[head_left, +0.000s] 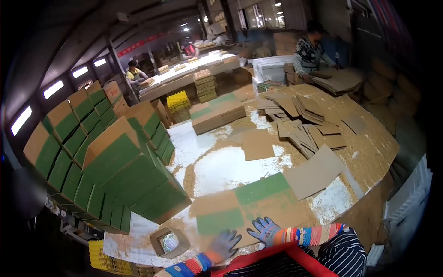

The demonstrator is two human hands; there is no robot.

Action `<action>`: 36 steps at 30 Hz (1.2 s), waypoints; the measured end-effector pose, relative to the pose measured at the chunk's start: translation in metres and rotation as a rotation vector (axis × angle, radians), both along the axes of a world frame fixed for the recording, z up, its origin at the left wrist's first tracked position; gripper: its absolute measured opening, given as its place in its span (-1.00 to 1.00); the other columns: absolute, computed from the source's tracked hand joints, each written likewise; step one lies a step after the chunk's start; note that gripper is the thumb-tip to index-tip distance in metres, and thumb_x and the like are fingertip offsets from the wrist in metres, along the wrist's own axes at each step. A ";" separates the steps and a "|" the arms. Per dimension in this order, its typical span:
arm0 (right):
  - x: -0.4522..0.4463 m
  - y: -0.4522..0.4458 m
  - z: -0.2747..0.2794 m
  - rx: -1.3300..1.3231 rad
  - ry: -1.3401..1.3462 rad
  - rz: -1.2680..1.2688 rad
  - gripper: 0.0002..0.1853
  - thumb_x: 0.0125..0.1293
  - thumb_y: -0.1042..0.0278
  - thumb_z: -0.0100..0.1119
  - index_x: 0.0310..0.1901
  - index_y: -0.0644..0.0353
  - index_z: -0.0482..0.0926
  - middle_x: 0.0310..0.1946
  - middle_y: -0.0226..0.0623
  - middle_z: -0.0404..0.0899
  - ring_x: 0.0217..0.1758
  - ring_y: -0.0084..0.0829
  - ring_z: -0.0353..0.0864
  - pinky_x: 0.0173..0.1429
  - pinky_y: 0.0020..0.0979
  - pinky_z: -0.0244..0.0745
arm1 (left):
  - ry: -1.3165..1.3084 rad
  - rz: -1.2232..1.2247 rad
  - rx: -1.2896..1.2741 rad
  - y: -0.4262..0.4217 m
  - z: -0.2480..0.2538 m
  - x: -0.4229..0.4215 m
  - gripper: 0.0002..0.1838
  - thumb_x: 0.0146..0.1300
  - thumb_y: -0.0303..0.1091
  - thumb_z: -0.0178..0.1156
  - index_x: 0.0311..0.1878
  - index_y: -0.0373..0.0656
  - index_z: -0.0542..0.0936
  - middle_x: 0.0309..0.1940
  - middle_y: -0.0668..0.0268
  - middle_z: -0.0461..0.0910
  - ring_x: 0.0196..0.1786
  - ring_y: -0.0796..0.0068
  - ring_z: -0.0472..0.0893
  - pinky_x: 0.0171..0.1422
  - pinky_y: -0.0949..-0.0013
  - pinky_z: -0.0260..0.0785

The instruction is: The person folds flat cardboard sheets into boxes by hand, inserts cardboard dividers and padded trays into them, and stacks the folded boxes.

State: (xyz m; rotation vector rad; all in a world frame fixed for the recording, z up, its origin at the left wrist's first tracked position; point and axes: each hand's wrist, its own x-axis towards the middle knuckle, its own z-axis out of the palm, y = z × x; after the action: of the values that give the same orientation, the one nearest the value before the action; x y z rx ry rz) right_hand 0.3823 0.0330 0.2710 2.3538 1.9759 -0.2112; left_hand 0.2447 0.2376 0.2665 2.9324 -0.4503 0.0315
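Note:
A brown cardboard carton (277, 208) with green patches lies on the table directly in front of me, with little of its depth showing. On its near edge rests my left hand (223, 244), in a grey-blue work glove, fingers spread and nothing held. My right hand (265, 230), gloved alike, lies flat beside it with its fingers apart. Just left of my left hand stands a small open cardboard box (170, 243) with pale, crumpled-looking contents. A plain grey-brown cardboard sheet (314, 171) touches the carton's far right corner.
Green-and-brown open cartons (134, 177) are stacked at the left. Sawdust-like litter covers parts of the white table (214, 173). Another carton (218, 114) and loose cardboard pieces (304, 124) lie farther back. A co-worker (308, 53) stands at the far right; two others work behind.

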 end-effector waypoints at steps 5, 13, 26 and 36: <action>0.034 0.001 0.085 0.360 -0.116 0.010 -0.67 0.07 0.19 0.02 -0.09 0.02 0.44 -0.28 -0.24 0.49 -0.22 -0.27 0.51 -0.22 -0.32 0.39 | 0.216 0.105 -0.202 0.003 0.138 0.017 -0.47 0.16 -0.07 0.05 0.21 0.03 0.31 0.11 0.13 0.38 0.14 0.13 0.36 0.22 0.23 0.21; 0.076 0.054 0.161 0.525 -0.278 -0.155 -0.51 0.00 0.04 0.14 0.01 -0.02 0.42 -0.22 -0.18 0.46 -0.09 -0.23 0.42 0.00 -0.12 0.26 | 0.443 -0.080 -0.713 0.132 0.149 0.075 -0.52 0.31 -0.27 -0.11 0.24 -0.30 0.23 0.11 0.18 0.38 0.11 0.42 0.38 0.20 0.44 0.19; 0.076 -0.017 0.147 0.628 0.731 0.383 -0.41 0.05 0.22 0.24 0.13 0.16 0.31 0.29 -0.03 0.03 0.37 -0.11 -0.02 0.35 -0.19 0.01 | -0.454 0.459 -0.726 0.056 0.147 0.075 -0.68 -0.07 -0.49 0.08 -0.15 -0.18 0.57 -0.25 0.21 0.59 -0.20 0.41 0.57 -0.08 0.40 0.41; 0.078 0.028 0.123 0.499 0.445 -0.114 -0.49 0.07 0.08 0.16 0.06 0.09 0.40 -0.05 -0.05 0.42 -0.01 -0.12 0.43 0.06 -0.20 0.34 | -0.354 0.354 -1.011 0.089 0.083 0.057 -0.01 -0.03 -0.45 0.25 0.37 -0.15 -0.21 0.32 0.15 -0.04 0.34 0.24 0.07 0.34 0.23 0.05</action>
State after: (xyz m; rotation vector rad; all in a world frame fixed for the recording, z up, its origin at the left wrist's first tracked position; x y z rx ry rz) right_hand 0.4599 0.0605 0.3938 2.9485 2.3051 -0.3008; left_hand 0.3020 0.3265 0.3497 1.9530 0.0666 0.6261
